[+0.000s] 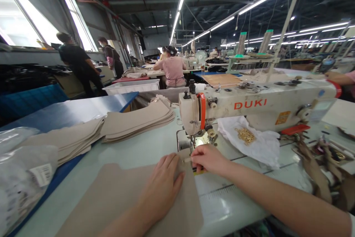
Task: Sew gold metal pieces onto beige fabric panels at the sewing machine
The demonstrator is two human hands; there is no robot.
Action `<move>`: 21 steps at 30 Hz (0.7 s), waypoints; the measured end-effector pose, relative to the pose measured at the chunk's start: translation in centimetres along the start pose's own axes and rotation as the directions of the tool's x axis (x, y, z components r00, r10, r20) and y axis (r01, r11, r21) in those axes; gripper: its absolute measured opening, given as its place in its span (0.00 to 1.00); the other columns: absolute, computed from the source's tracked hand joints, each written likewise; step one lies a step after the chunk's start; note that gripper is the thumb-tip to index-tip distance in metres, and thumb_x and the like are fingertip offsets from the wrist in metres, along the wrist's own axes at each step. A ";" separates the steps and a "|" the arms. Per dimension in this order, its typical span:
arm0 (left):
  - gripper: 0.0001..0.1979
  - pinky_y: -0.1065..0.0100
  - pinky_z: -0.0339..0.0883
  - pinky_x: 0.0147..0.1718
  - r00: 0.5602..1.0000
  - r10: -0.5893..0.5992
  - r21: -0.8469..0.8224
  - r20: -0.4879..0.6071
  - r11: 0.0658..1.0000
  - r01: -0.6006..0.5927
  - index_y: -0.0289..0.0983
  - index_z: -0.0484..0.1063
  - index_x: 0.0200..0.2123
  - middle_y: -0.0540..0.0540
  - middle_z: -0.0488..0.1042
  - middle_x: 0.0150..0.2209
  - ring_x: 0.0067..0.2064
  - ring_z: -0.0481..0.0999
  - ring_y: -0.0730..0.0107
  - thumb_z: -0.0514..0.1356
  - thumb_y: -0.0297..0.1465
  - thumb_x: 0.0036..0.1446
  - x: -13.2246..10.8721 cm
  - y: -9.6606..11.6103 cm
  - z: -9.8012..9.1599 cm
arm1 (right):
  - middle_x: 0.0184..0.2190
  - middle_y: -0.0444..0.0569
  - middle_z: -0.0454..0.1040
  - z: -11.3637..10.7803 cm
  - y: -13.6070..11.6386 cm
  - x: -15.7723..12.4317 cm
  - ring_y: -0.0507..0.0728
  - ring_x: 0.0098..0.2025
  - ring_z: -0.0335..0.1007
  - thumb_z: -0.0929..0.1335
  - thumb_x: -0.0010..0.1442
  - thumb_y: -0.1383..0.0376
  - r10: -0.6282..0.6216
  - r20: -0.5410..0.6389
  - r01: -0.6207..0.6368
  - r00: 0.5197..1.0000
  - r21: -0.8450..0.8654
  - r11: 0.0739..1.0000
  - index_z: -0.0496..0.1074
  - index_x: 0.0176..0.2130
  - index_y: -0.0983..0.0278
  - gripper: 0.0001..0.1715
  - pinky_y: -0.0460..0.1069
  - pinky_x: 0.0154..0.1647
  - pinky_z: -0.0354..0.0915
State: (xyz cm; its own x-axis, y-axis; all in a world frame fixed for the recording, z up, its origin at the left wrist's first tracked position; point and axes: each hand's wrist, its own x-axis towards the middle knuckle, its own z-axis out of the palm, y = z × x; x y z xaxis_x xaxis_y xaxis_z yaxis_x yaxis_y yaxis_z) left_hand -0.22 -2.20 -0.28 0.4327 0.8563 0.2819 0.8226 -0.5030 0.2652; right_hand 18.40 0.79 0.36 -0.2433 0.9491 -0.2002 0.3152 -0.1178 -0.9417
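A large beige fabric panel [119,189] lies on the pale green sewing table [222,211], its upper right corner beside the needle area of the white sewing machine [257,100]. My left hand [163,185] rests flat on this panel, fingers stretched toward the needle, thumb apart. Just right of it, my right hand [206,158] pinches a small beige strip [187,159] at the panel's edge, in front of the presser foot. The machine's lamp lights the spot behind my right fingers.
Stacks of beige panels [135,120] lie at the left back. A plastic bag [24,189] sits at the far left. Gold metal pieces [245,136] rest on a white cloth [263,152] under the machine arm. Brown straps [316,174] are at right. People work farther back.
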 end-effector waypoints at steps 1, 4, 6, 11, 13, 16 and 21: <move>0.17 0.52 0.63 0.53 1.000 -0.008 0.010 -0.007 1.000 0.008 0.35 0.65 0.51 0.38 0.70 0.52 0.54 0.67 0.54 0.53 0.32 0.59 -0.3 0.1 0.1 | 0.18 0.39 0.71 0.2 -0.2 0.4 0.47 0.16 0.66 0.65 0.51 0.75 0.017 0.016 -0.017 1.000 -0.011 1.000 0.69 0.24 0.65 0.08 0.40 0.15 0.56; 0.19 0.51 0.64 0.52 1.000 -0.014 0.016 -0.023 1.000 0.015 0.34 0.63 0.53 0.37 0.69 0.52 0.54 0.67 0.53 0.53 0.32 0.59 -0.9 0.1 0.3 | 0.18 0.39 0.72 0.6 -0.7 1.4 0.47 0.15 0.66 0.65 0.50 0.75 0.067 0.056 -0.064 0.996 -0.047 0.997 0.69 0.22 0.66 0.08 0.40 0.13 0.55; 0.19 0.51 0.65 0.51 1.000 -0.009 0.003 -0.028 1.000 0.009 0.33 0.63 0.53 0.37 0.70 0.51 0.53 0.68 0.54 0.53 0.32 0.59 -1.0 0.0 0.3 | 0.16 0.39 0.71 0.7 -1.0 1.8 0.47 0.14 0.66 0.64 0.49 0.76 0.093 0.076 -0.088 0.993 -0.070 0.994 0.68 0.21 0.66 0.09 0.39 0.12 0.55; 0.12 0.55 0.68 0.47 0.991 0.063 -0.037 -0.116 0.997 -0.068 0.36 0.68 0.45 0.41 0.73 0.45 0.48 0.71 0.57 0.55 0.29 0.57 0.1 -0.1 0.3 | 0.15 0.38 0.70 0.7 -1.2 2.5 0.46 0.12 0.65 0.63 0.47 0.78 0.138 0.104 -0.126 0.985 -0.119 0.985 0.67 0.19 0.65 0.11 0.39 0.10 0.54; 0.07 0.58 0.69 0.44 0.983 0.129 -0.031 -0.129 0.991 -0.134 0.37 0.70 0.39 0.43 0.74 0.40 0.44 0.72 0.60 0.54 0.27 0.57 0.9 -0.1 0.4 | 0.14 0.38 0.70 0.7 -1.2 2.7 0.46 0.12 0.66 0.64 0.47 0.78 0.152 0.108 -0.137 0.983 -0.135 0.981 0.66 0.19 0.65 0.12 0.39 0.10 0.55; 0.10 0.62 0.70 0.39 0.972 0.207 0.010 -0.114 0.978 -0.207 0.37 0.70 0.30 0.45 0.75 0.32 0.38 0.72 0.63 0.51 0.25 0.60 2.0 -0.1 0.7 | 0.14 0.39 0.70 0.7 -1.2 2.9 0.47 0.12 0.66 0.64 0.48 0.77 0.163 0.106 -0.145 0.981 -0.155 0.977 0.65 0.18 0.65 0.12 0.39 0.10 0.56; 0.12 0.65 0.70 0.35 0.960 0.248 0.048 -0.132 0.969 -0.244 0.37 0.69 0.27 0.46 0.73 0.29 0.35 0.72 0.64 0.50 0.24 0.60 2.7 0.0 1.1 | 0.15 0.38 0.70 0.6 -1.0 3.0 0.47 0.13 0.66 0.65 0.50 0.76 0.156 0.106 -0.135 0.982 -0.183 0.974 0.65 0.19 0.65 0.12 0.39 0.12 0.58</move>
State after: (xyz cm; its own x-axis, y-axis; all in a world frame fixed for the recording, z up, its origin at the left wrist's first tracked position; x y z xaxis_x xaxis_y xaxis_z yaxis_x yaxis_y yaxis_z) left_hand 1.40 0.24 -0.52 0.5706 0.6815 0.4582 0.7090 -0.6904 0.1440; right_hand 16.81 3.56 0.56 -0.2865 0.8828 -0.3722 0.5077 -0.1896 -0.8404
